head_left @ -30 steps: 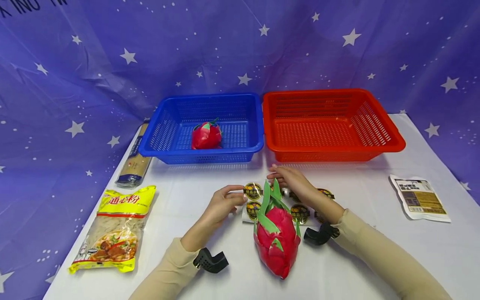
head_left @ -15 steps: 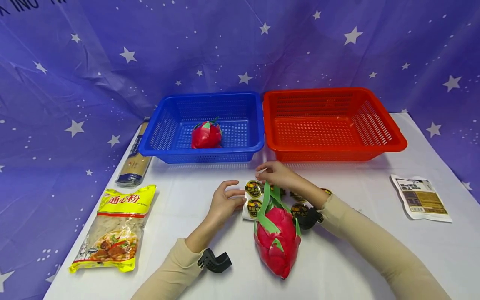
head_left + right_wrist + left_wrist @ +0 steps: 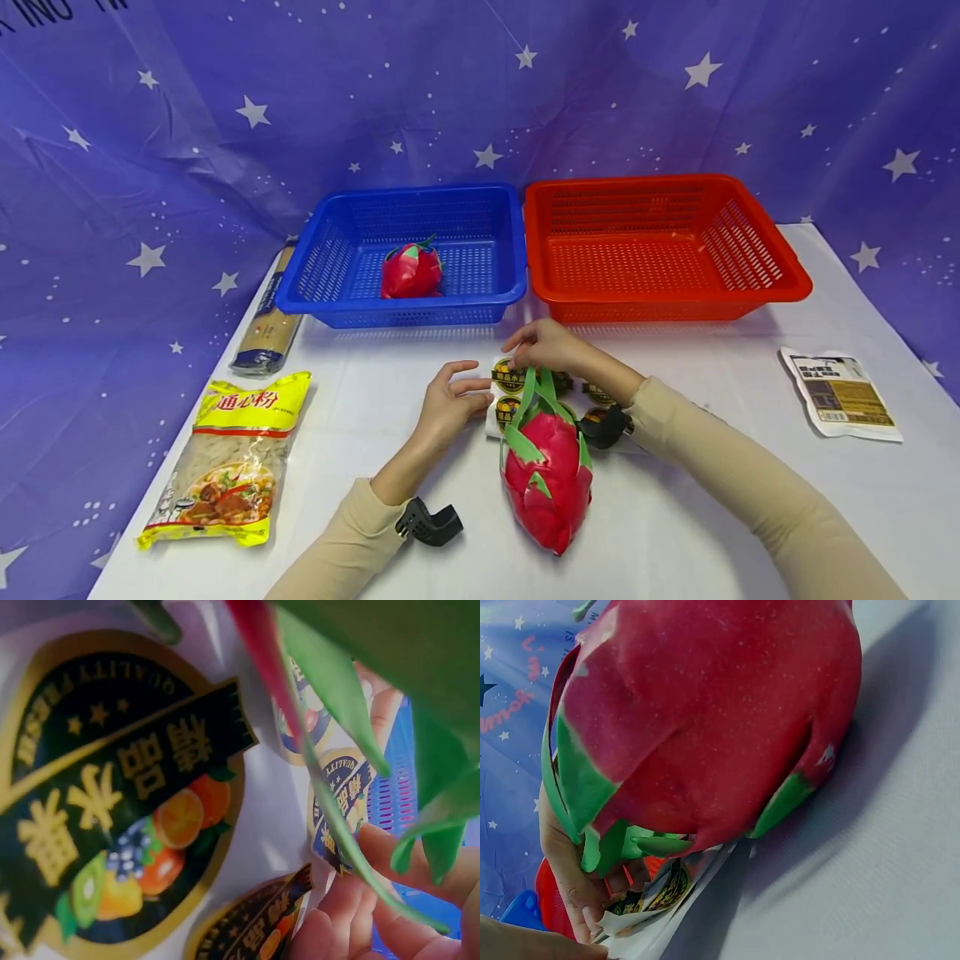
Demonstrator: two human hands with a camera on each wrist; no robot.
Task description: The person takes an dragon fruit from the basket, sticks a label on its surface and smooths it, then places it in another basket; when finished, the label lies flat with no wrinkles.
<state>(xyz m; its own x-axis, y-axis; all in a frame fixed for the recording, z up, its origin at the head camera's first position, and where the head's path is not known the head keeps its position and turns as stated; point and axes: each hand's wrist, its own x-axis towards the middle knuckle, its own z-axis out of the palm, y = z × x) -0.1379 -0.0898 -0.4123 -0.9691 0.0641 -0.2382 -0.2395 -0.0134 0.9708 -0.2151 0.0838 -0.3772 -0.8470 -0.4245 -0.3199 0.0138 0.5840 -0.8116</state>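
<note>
A sheet of round fruit stickers (image 3: 495,427) lies in front of the baskets, its left end raised. The leafy end of a red and green toy dragon fruit (image 3: 549,479) covers part of it. At the sheet's left edge my left hand (image 3: 441,408) pinches it, the thumb tip on the edge in the left wrist view. Behind the green leaves, my right hand (image 3: 555,346) reaches over the sheet's far side. In the right wrist view its thumb and fingers pinch the sheet by a sticker (image 3: 337,806); the exact contact is partly hidden.
A blue basket (image 3: 401,317) holds another toy dragon fruit (image 3: 412,271). Beside it stands a red basket (image 3: 667,312). A yellow-ended macaroni bag (image 3: 225,467) and a noodle packet (image 3: 266,333) lie left. A white and brown pouch (image 3: 840,396) lies right.
My right hand has moved left along the sheet's far side, towards my left hand. The dragon fruit has shifted slightly left. My left hand stays almost where it was.
</note>
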